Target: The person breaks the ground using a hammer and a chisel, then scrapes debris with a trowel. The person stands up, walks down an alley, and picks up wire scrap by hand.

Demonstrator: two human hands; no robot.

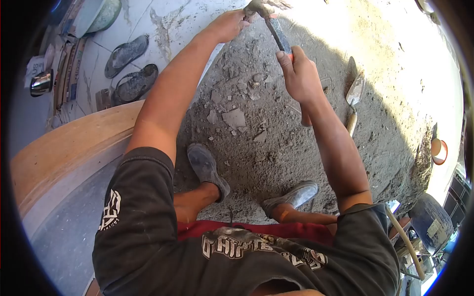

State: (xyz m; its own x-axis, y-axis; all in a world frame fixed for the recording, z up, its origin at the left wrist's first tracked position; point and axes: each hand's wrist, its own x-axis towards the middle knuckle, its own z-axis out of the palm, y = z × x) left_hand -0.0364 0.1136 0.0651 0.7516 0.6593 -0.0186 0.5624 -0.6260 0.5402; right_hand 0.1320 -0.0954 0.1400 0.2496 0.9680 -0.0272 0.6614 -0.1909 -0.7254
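My right hand (pixel 301 76) is wrapped round the orange grip of a hammer (pixel 279 35) with a dark shaft. The shaft runs up toward the top edge, where its far end meets a grey, mud-caked lump (pixel 260 8). My left hand (pixel 231 25) is closed beside that lump, its fingertips partly cut off from sight. What the left fingers pinch cannot be made out. Below both hands lies rough grey ground with rubble and a flat broken piece (pixel 234 119). A trowel (pixel 355 90) with a wooden handle rests on the ground, right of my right forearm.
Two dark slippers (pixel 127 55) lie on pale tiles to the left, near a curved wooden edge (pixel 74 143). My shoes (pixel 205 165) stand on the loose dirt. An orange-rimmed container (pixel 439 151) is at right, above a dark bucket (pixel 431 222) and a long wooden handle (pixel 406 241).
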